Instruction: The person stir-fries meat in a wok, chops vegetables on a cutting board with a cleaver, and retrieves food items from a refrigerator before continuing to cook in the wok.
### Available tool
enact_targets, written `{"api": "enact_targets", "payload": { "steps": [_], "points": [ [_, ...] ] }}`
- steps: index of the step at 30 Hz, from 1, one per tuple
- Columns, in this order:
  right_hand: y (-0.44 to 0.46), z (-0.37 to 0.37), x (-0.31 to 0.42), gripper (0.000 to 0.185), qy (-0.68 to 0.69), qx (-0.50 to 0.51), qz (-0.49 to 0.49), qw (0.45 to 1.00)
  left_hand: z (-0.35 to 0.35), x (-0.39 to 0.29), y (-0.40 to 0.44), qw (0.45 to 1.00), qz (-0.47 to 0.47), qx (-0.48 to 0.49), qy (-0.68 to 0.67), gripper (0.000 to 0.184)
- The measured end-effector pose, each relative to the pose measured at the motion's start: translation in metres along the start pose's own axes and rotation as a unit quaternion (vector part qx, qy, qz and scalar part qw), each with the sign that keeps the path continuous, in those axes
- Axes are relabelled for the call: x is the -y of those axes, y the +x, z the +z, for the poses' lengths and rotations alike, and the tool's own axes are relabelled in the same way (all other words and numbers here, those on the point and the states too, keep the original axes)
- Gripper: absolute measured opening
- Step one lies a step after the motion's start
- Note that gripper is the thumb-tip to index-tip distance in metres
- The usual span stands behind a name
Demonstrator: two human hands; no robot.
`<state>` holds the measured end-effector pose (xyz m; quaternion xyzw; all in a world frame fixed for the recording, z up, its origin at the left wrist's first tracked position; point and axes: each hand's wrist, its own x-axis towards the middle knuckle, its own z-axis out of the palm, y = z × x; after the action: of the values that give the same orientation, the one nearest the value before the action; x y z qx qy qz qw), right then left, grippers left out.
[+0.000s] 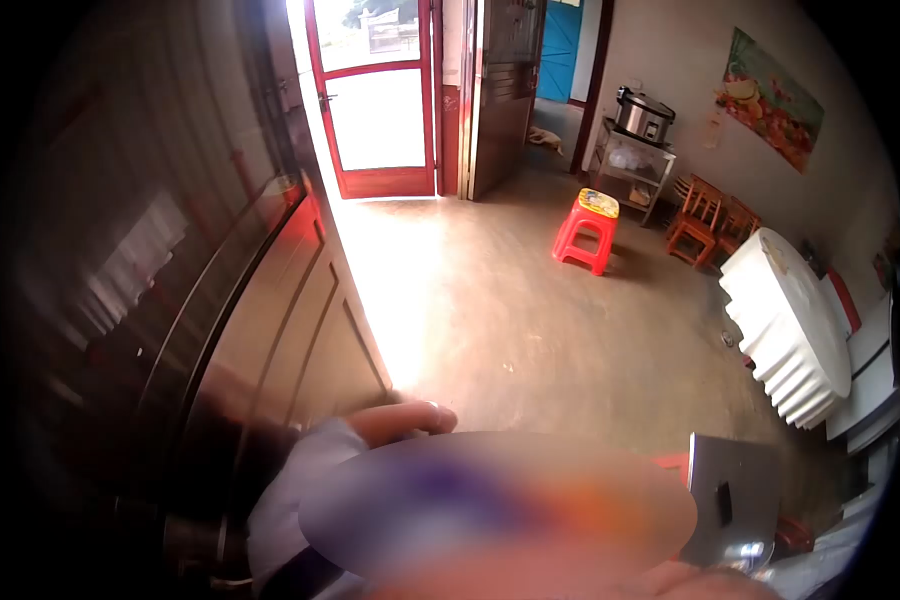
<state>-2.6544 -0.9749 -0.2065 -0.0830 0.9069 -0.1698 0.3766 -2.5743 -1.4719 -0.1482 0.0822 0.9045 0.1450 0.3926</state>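
Note:
At the lower middle, beside the brown door, my left hand [405, 420] reaches out of a pale sleeve [310, 470]. A large blurred oval covers much of the area just below it, with purple and orange smears inside. Part of the hand's fingers is lost behind that blur, so their grip cannot be made out. Along the bottom edge shows a patch of skin, seemingly my right hand [705, 582]. Its fingers are hidden, and whatever either hand holds is not visible.
A glossy brown panelled door [280, 330] stands close on the left. Ahead are a red-framed glass door [380, 185], a red stool [585, 235], a metal rack [660, 165] with a cooker [645, 117], wooden chairs [698, 215], a white-covered round table [790, 320] and a grey tabletop [745, 480].

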Motion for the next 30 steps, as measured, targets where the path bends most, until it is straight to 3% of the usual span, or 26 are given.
{"api": "enact_targets", "payload": {
  "steps": [3,6,7,9,10,13,14,17,18,19,20,22,26,28,30],
  "points": [
    [0.045,-0.054,0.022,0.032,0.024,-0.032,0.004,0.999,-0.065,0.009,0.03,0.999,0.033,0.024,0.027,0.026],
    [0.094,-0.115,0.042,0.031,0.044,-0.068,0.0,0.997,-0.143,0.003,0.102,0.994,0.065,-0.027,0.084,0.029],
    [0.107,-0.135,0.045,0.031,0.056,-0.081,0.005,0.995,-0.158,0.007,0.145,0.982,0.125,-0.056,0.134,0.03],
    [0.145,-0.173,0.049,0.031,0.072,-0.102,0.005,0.992,-0.216,-0.015,0.198,0.987,0.131,-0.023,0.094,0.029],
    [0.164,-0.19,0.047,0.031,0.078,-0.111,0.004,0.991,-0.261,-0.042,0.182,0.976,0.185,-0.081,0.082,0.028],
    [0.22,-0.236,0.035,0.03,0.096,-0.128,-0.004,0.987,-0.31,-0.056,0.269,0.98,0.172,-0.095,-0.026,0.028],
    [0.242,-0.251,0.028,0.03,0.098,-0.134,-0.012,0.986,-0.326,-0.055,0.299,0.972,0.205,-0.118,-0.003,0.028],
    [0.288,-0.295,-0.004,0.029,0.116,-0.132,-0.02,0.984,-0.362,-0.042,0.374,0.978,0.172,-0.114,0.01,0.027],
    [0.295,-0.3,-0.015,0.029,0.125,-0.13,-0.019,0.983,-0.354,-0.006,0.42,0.93,0.257,-0.126,0.229,0.023],
    [0.298,-0.304,-0.029,0.029,0.139,-0.127,-0.016,0.982,-0.343,0.023,0.457,0.821,0.347,-0.132,0.435,0.019],
    [0.299,-0.306,-0.042,0.029,0.153,-0.127,-0.014,0.98,-0.355,0.033,0.459,0.906,0.231,0.004,0.355,0.013],
    [0.3,-0.312,-0.062,0.029,0.188,-0.138,-0.009,0.972,-0.365,0.063,0.453,0.954,0.08,0.065,0.282,0.014],
    [0.306,-0.359,-0.123,0.028,0.25,-0.232,0.041,0.939,-0.413,0.081,0.457,0.955,-0.084,0.148,0.242,0.014],
    [0.318,-0.398,-0.17,0.028,0.263,-0.303,0.058,0.914,-0.448,0.07,0.491,0.942,-0.114,0.18,0.259,0.015],
    [0.338,-0.435,-0.211,0.027,0.282,-0.313,0.066,0.905,-0.483,0.058,0.543,0.929,-0.128,0.196,0.288,0.015]
  ]
}}
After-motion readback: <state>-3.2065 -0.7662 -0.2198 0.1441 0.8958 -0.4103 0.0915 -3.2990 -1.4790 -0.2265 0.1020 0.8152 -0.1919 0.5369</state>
